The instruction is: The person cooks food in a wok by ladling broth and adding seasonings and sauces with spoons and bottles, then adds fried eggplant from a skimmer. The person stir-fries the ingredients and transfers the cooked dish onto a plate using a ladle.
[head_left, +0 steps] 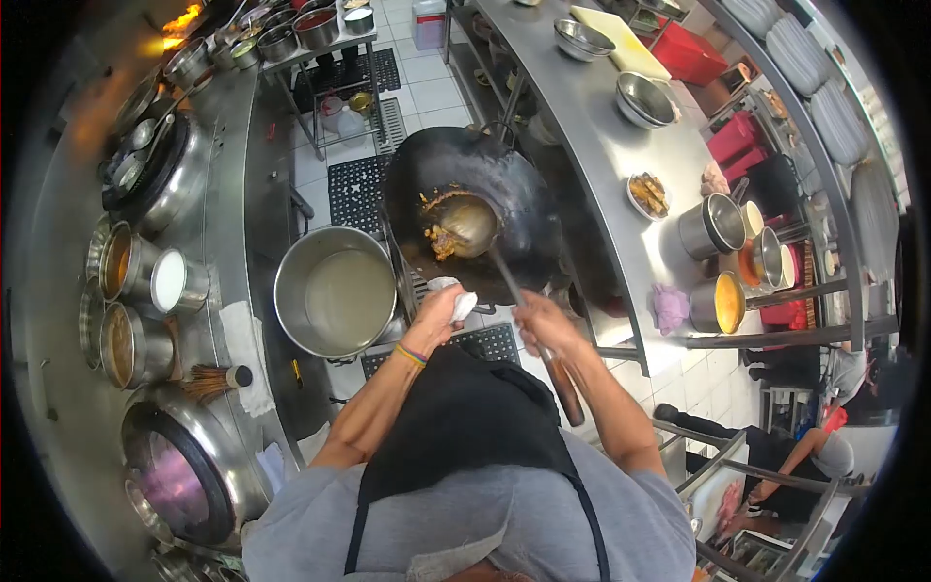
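Observation:
My left hand (434,315) is closed on a folded white cloth (465,307) at the near edge of a large dark wok (529,184). Whether the cloth wraps a wok handle is hidden. My right hand (546,320) grips the long shaft of a ladle (471,225), whose wooden end sticks out below my fist. Inside the wok the ladle's bowl rests against browned bits of food (443,242). Left of the wok stands a deep steel pot (289,325) with cloudy liquid in it.
On the right counter (582,126) are steel bowls (644,97), a dish of fried food (648,196) and a purple cloth (670,308). The left range (228,184) holds pots and woks; a flame (181,21) burns far left. Another person (810,466) handles meat at lower right.

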{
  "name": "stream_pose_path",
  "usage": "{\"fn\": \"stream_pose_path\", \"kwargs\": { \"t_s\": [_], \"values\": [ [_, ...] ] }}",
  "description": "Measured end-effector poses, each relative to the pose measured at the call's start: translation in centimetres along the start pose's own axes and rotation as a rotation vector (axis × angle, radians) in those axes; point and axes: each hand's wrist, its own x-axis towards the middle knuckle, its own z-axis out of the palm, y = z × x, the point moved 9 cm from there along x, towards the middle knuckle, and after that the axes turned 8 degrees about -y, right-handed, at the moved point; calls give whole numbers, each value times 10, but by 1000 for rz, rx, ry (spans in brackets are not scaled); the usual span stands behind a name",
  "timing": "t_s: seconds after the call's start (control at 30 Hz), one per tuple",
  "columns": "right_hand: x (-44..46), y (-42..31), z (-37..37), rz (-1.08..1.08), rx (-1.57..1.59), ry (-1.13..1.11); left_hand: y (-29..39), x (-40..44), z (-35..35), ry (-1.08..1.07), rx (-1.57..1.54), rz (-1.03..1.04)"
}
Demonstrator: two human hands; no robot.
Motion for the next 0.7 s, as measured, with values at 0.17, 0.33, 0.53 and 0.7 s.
{"fn": "stream_pose_path", "kwargs": {
  "t_s": [0.17,0.33,0.53,0.7],
  "values": [
    [-10,30,36,182,868,-506,-24,-6,-10,16,-21,-66],
    [4,46,32,127,604,-355,-54,-30,-31,57,37,-144],
    [10,36,24,92,557,-379,-61,-50,-33,-16,55,-97],
    [-5,27,2,-33,449,-200,-65,-43,-39,-13,7,-108]
  ]
}}
